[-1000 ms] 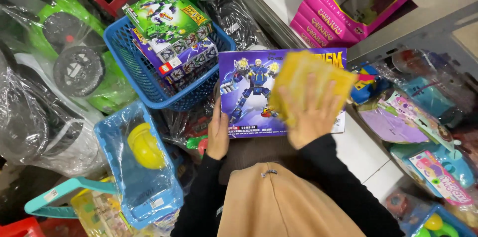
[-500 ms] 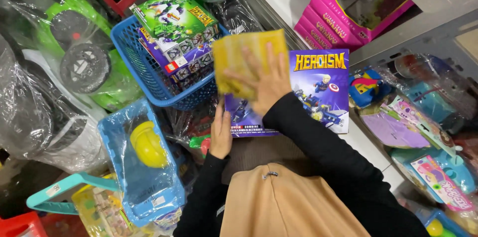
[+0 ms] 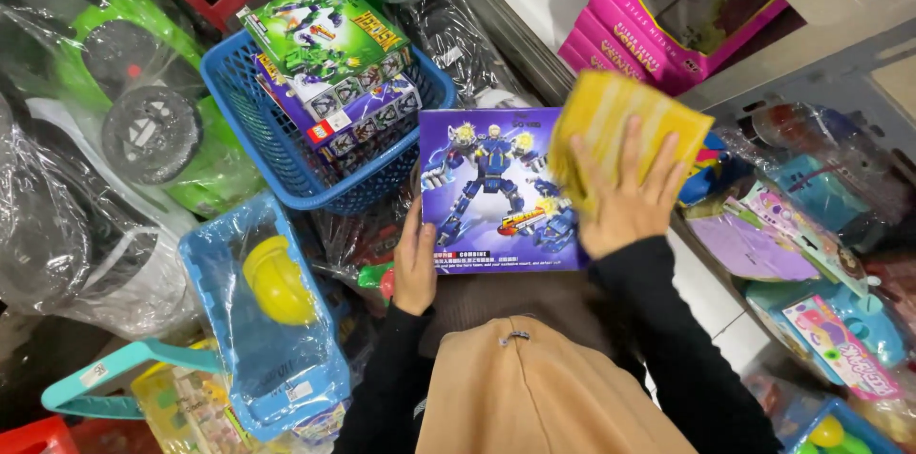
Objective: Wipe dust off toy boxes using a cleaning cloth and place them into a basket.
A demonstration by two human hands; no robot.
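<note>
right hand (image 3: 625, 196) lies flat, fingers spread, pressing a yellow cloth (image 3: 611, 134) on the purple toy box's (image 3: 496, 189) right end — left hand (image 3: 415, 263) grips the box's lower left edge, beside the blue basket (image 3: 277, 149) — wiping goes best with the box held steady

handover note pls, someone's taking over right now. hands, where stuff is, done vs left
Left hand: grips the lower left edge of the purple toy box, steadying it against the body.
Right hand: palm flat on the yellow cloth, pressed on the box's right end; a second ago it was over the left half, so the wipe is running back and forth.
Nearby: blue basket holding more boxed sets, up left; pink boxes on the shelf, up right.
Done: box face wiped across both halves.
Left: probably the edges and back, not seen wiped.
</note>
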